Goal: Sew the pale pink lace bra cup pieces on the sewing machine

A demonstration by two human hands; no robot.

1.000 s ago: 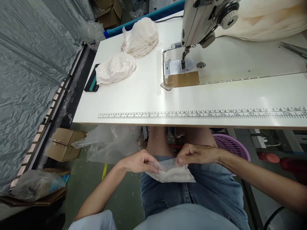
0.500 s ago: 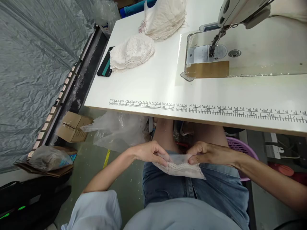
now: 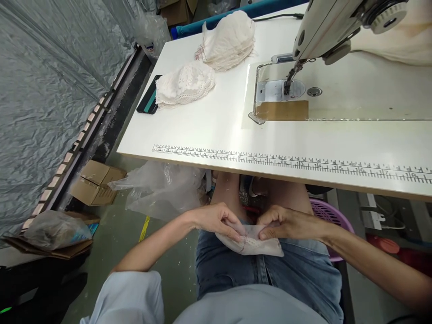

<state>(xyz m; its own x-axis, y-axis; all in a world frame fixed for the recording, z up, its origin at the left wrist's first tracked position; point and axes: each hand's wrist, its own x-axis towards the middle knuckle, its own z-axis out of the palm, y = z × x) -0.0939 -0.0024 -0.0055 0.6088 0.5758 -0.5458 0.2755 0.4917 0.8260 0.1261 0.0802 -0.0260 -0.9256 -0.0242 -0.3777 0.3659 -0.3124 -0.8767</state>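
Above my lap, a small piece of sheer white fabric with a lacy edge (image 3: pixel 258 246) is stretched between both hands. My left hand (image 3: pixel 224 222) pinches its left end between thumb and fingers. On the other side my right hand (image 3: pixel 278 222) grips its upper right part, thumb in front. The fingertips behind the cloth are partly hidden. On the table lie a stack of white lace pieces (image 3: pixel 185 84), resting partly on a dark phone-like object (image 3: pixel 148 101), and a taller pile of cream fabric pieces (image 3: pixel 231 42).
A sewing machine (image 3: pixel 324 31) stands on the right of the white table (image 3: pixel 202 130), whose front edge carries a printed ruler (image 3: pixel 286 162). Below are a clear plastic bag (image 3: pixel 165 189), a cardboard box (image 3: pixel 97 182) and a purple basket (image 3: pixel 332 216).
My hands have come slightly closer together, and the fabric between them is more bunched. The camera view has shifted, showing more of the table's back and the sewing machine.
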